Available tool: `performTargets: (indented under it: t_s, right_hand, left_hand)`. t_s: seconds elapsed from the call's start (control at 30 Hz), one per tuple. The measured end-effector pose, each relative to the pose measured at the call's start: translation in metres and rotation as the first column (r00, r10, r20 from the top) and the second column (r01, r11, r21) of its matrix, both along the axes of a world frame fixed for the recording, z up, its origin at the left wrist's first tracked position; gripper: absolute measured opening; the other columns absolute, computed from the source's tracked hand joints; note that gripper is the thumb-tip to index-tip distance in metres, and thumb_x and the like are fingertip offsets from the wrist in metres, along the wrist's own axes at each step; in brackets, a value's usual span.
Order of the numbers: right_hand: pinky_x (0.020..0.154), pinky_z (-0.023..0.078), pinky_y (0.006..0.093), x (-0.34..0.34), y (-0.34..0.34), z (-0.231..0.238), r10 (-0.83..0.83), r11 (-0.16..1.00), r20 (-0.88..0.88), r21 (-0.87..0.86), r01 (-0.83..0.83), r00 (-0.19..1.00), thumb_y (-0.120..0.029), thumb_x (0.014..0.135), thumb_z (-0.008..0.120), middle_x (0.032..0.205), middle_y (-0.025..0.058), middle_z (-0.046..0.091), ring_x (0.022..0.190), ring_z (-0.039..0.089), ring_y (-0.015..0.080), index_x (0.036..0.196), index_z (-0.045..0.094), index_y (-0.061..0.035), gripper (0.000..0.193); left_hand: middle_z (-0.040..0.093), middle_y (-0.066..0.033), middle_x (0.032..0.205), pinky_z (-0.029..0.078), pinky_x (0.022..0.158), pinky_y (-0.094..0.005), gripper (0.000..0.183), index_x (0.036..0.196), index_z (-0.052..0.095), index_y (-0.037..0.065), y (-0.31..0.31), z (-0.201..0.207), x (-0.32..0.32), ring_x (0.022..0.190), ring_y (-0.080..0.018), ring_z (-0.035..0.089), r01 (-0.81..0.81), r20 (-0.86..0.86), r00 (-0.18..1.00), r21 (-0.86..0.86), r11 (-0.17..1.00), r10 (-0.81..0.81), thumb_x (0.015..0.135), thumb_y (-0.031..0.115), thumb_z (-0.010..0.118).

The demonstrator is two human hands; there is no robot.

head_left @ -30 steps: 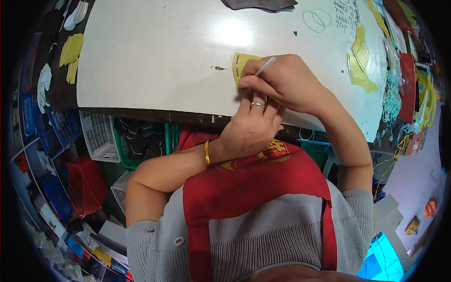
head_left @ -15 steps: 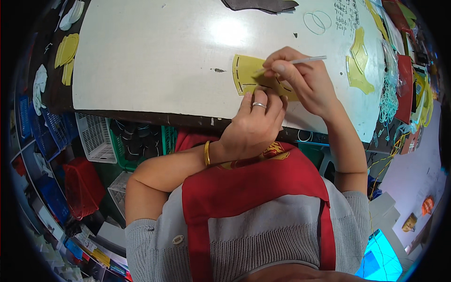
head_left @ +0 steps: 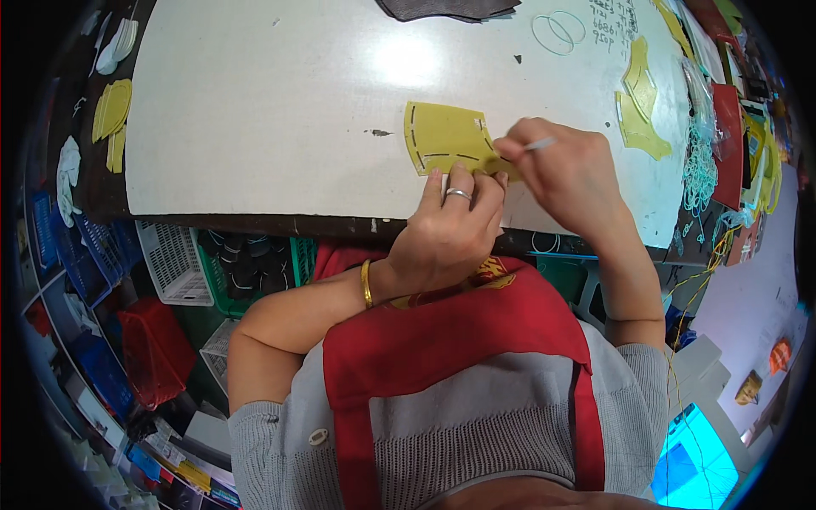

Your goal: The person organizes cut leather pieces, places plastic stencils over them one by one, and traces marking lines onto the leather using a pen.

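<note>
- A flat yellow pattern piece [head_left: 444, 136], a curved sheet with slots and dark stitch-like marks, is lying on the white table [head_left: 255, 102] near its front edge, just ahead of both hands.
- The left hand [head_left: 446, 225], wearing a silver ring and a gold bangle, is pressing its fingertips [head_left: 436, 176] down on the lower edge of that piece; the fingers are bent but not gripping anything.
- The right hand [head_left: 568, 174] is pinching a thin white pen-like tool [head_left: 539, 144], whose tip is sitting at the piece's right end; the exact contact point is hiding behind the fingers.
- More yellow cut shapes [head_left: 639, 106] are resting well apart on the table's right side, beside a tangle of pale green cord [head_left: 699, 166].
- A dark fabric scrap [head_left: 446, 8] is being cut off by the top rim.
- Under the table, a white plastic basket [head_left: 174, 259] and a red bin [head_left: 157, 348] are showing dimly, their contents hard to make out.
- A red apron over a grey knitted top is filling the lower view.
</note>
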State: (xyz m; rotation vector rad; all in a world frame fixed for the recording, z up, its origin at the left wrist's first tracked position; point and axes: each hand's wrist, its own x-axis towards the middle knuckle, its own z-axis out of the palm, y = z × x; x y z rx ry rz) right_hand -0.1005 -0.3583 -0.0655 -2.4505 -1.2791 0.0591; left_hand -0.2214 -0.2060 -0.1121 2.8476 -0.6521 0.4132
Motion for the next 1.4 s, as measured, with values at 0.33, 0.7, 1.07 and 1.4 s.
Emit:
performTargets:
  t_s: [0.33, 0.7, 1.07, 1.4]
  right_hand:
    - [0.069, 0.053, 0.0298, 0.013, -0.002, -0.019, -0.097, 0.969, -0.317, 0.186, 0.162, 0.944, -0.021, 0.105, 0.056, 0.094, 0.0084, 0.071, 0.076, 0.07, 0.0259, 0.106, 0.068, -0.0015, 0.023]
    - [0.055, 0.05, 0.0379, 0.004, -0.035, -0.019, -0.05, 0.995, -0.037, 0.088, 0.053, 0.998, -0.029, 0.1, 0.062, 0.071, 0.0046, 0.066, 0.064, 0.067, 0.0253, 0.091, 0.062, -0.0109, 0.02]
    - [0.064, 0.052, 0.0407, 0.004, -0.051, -0.016, -0.284, 0.899, -0.322, 0.239, 0.367, 0.903, -0.024, 0.103, 0.057, 0.079, 0.0107, 0.069, 0.07, 0.068, 0.0313, 0.099, 0.064, -0.0032, 0.023]
    - [0.071, 0.055, 0.0421, 0.007, -0.021, -0.014, -0.341, 0.939, -0.361, -0.093, 0.331, 0.868, -0.036, 0.09, 0.071, 0.085, 0.0152, 0.073, 0.08, 0.071, 0.0338, 0.1, 0.073, -0.0062, 0.031]
  left_hand:
    - [0.063, -0.0137, 0.127, 0.057, 0.087, -0.0372, 0.065, 0.127, 0.065, 0.001, -0.001, 0.009, 0.005, 0.098, -0.0318, 0.065, -0.002, -0.063, 0.998, 0.016, 1.0, 0.003, 0.075, 0.039, 0.076]
    - [0.062, -0.0113, 0.128, 0.055, 0.081, -0.0309, 0.057, 0.132, 0.063, 0.011, -0.003, 0.013, 0.007, 0.096, -0.0304, 0.063, 0.004, -0.129, 0.992, 0.082, 0.997, 0.006, 0.085, 0.042, 0.07]
    - [0.066, -0.0033, 0.122, 0.056, 0.066, -0.0273, 0.046, 0.129, 0.066, 0.015, 0.002, 0.016, 0.014, 0.09, -0.0224, 0.063, 0.024, -0.067, 0.998, 0.122, 0.992, -0.016, 0.087, 0.034, 0.069]
    - [0.064, -0.0021, 0.092, 0.052, 0.055, -0.0283, 0.022, 0.098, 0.068, 0.009, 0.021, 0.007, 0.046, 0.073, -0.0173, 0.061, 0.166, 0.089, 0.982, 0.024, 0.986, -0.167, 0.076, 0.01, 0.067]
